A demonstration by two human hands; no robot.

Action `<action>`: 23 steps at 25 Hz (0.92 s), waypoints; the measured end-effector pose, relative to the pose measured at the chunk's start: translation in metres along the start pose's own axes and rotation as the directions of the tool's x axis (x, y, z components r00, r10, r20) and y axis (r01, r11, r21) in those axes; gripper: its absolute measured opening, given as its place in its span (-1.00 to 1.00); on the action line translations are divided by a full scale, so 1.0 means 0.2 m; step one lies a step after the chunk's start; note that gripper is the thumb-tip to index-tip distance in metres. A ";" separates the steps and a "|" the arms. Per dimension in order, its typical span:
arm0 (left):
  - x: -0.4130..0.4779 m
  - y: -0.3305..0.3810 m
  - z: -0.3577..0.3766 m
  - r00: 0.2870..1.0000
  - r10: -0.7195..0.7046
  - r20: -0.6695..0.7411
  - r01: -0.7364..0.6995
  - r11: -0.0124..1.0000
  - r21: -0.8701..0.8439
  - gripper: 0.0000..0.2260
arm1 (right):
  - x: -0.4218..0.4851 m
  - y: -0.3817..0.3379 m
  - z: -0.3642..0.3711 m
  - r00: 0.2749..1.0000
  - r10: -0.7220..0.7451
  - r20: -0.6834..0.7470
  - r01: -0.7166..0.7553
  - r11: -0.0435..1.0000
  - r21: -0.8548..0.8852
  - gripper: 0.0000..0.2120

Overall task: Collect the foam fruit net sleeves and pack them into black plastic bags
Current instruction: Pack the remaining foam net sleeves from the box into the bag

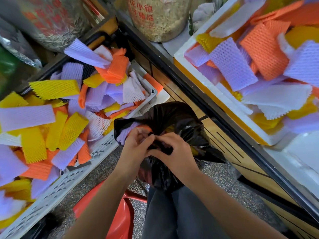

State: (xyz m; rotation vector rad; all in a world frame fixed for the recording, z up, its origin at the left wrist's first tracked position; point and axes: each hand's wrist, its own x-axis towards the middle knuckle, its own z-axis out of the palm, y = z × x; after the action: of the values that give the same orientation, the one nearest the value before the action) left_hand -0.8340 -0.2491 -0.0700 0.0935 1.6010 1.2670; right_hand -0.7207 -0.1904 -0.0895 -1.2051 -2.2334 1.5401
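Both hands meet at the mouth of the black bag [179, 116], stuffed full right in front of the person. The left hand [138, 145] pinches the bunched plastic with curled fingers. The right hand [174, 154] grips the same gathered rim, touching the left. A purple sleeve [123, 136] pokes out of the opening. Loose foam sleeves [51, 125] heap the grey crate [103, 148] at left, and more fill the white foam box [181, 56] at right.
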 end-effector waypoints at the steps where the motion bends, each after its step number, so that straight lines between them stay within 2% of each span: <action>1: 0.01 0.00 0.00 1.000 -0.004 -0.009 0.003 1.000 -0.018 -0.89 | 0.02 -0.01 -0.01 0.998 -0.039 0.039 0.041 0.997 -0.066 -0.69; 3: 0.02 0.02 -0.01 0.999 -0.037 -0.004 0.036 0.989 -0.142 -0.87 | 0.06 -0.01 -0.03 0.995 -0.079 0.060 0.083 0.994 -0.074 -0.70; 6: 0.01 0.04 -0.01 0.995 -0.092 0.050 0.103 0.939 -0.327 -0.84 | 0.07 -0.01 -0.07 0.991 -0.102 0.083 0.101 0.995 0.015 -0.70; 8: 0.00 0.06 -0.01 0.994 -0.073 0.083 0.097 0.936 -0.337 -0.84 | 0.07 -0.02 -0.08 0.985 -0.093 0.143 0.089 0.995 0.034 -0.69; 10: -0.01 0.07 -0.03 0.994 -0.034 0.106 0.062 0.959 -0.275 -0.82 | 0.08 -0.02 -0.09 0.975 -0.060 0.216 0.045 0.996 0.071 -0.72; 11: -0.02 0.08 -0.03 0.993 -0.027 0.113 0.052 0.973 -0.225 -0.79 | 0.08 -0.02 -0.10 0.966 -0.020 0.259 -0.018 0.990 0.141 -0.73; 13: -0.01 0.06 -0.04 0.998 -0.022 0.063 0.025 0.998 -0.057 -0.76 | 0.07 -0.03 -0.13 0.940 0.058 0.337 -0.171 0.934 0.315 -0.75; 14: -0.01 0.06 -0.04 1.000 0.002 0.011 -0.002 0.997 0.071 -0.79 | 0.06 -0.03 -0.13 0.934 0.062 0.352 -0.197 0.911 0.363 -0.76; 16: -0.02 0.04 -0.04 0.996 0.069 -0.063 -0.051 0.965 0.256 -0.84 | 0.02 -0.03 -0.10 0.937 0.014 0.349 -0.160 0.906 0.393 -0.76; 20: -0.10 0.04 -0.06 0.972 0.186 -0.145 -0.135 0.943 0.305 -0.78 | -0.04 -0.05 -0.03 0.938 -0.067 0.340 -0.117 0.863 0.491 -0.66; 23: -0.16 0.05 -0.07 0.952 0.287 -0.110 -0.199 0.848 0.492 -0.79 | 0.00 -0.06 0.00 0.928 -0.080 0.364 -0.103 0.883 0.457 -0.64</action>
State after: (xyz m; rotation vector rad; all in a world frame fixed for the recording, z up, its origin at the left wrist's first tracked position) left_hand -0.8341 -0.2733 -0.0431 0.5211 2.0887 1.0606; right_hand -0.7261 -0.1916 -0.0794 -0.8324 -1.8519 2.3057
